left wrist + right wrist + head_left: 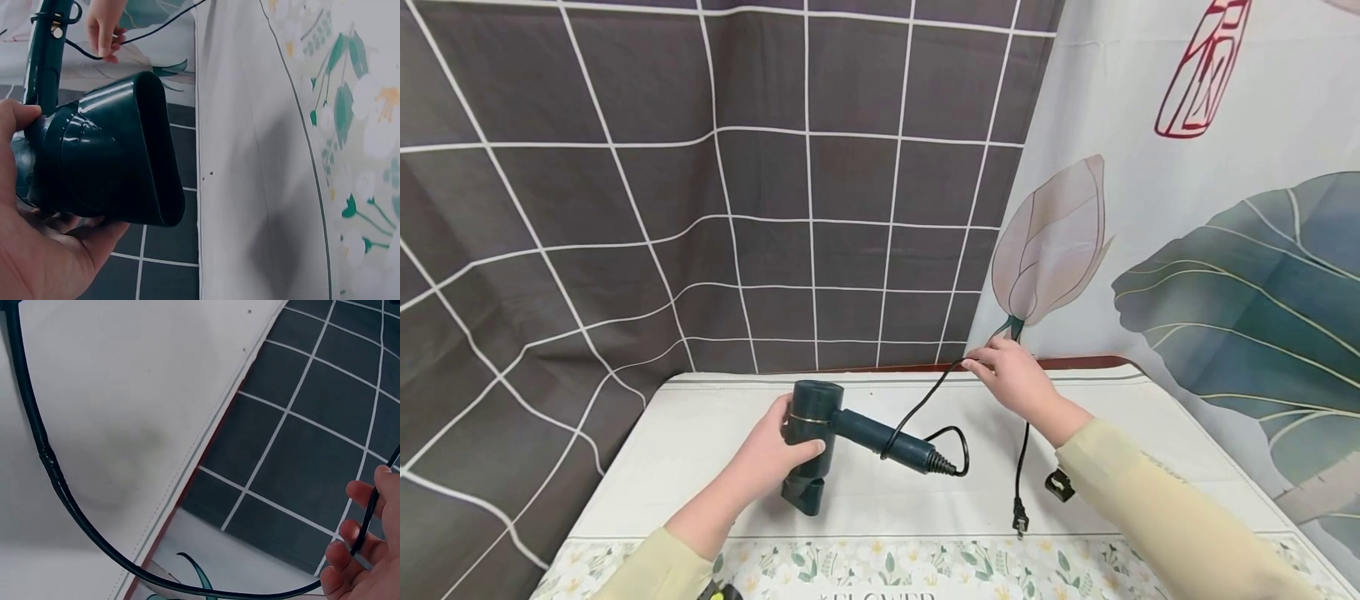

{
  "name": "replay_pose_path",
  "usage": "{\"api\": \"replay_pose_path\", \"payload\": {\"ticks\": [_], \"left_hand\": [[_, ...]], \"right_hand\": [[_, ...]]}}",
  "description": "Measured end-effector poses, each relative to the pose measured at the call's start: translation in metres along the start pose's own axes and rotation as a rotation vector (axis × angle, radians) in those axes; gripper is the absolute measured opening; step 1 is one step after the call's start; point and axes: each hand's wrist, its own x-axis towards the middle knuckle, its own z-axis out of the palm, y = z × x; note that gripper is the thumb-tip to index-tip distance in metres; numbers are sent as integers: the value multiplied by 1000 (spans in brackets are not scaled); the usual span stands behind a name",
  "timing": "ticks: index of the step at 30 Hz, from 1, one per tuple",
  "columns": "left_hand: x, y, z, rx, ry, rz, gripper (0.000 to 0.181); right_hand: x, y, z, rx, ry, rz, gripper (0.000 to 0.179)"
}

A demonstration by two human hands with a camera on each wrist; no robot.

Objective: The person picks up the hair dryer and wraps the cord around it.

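Left hand [772, 454] has its fingers and thumb round the barrel of the hair dryer [865, 431], which is over the left half of the surface [700, 467], handle angled toward the right edge; can't tell if it touches down. Right hand [1011, 375] pinches the cord [922, 402] near the far edge, with the plug [1020, 518] dangling or lying toward the near edge – can't tell which. A small black clip [1060, 484] sits just beside the right forearm. Cord crosses the handle once – looks loose, so it could slip off the end if slack gets in. Pulling too hard would likely kink the small bend at the handle's end or twist the dryer in the left hand. Swinging plug could also catch the clip.
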Motion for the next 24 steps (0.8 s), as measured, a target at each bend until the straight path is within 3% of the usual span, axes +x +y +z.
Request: {"api": "replay_pose_path", "payload": {"ticks": [13,24], "left_hand": [[-2,2,3,-132,-8,-51,81],[0,1,3,-250,14,-99,81]], "right_hand": [[-6,0,9,-78,-86,7,26],[-15,7,15,-166,-130,-50,21]]}}
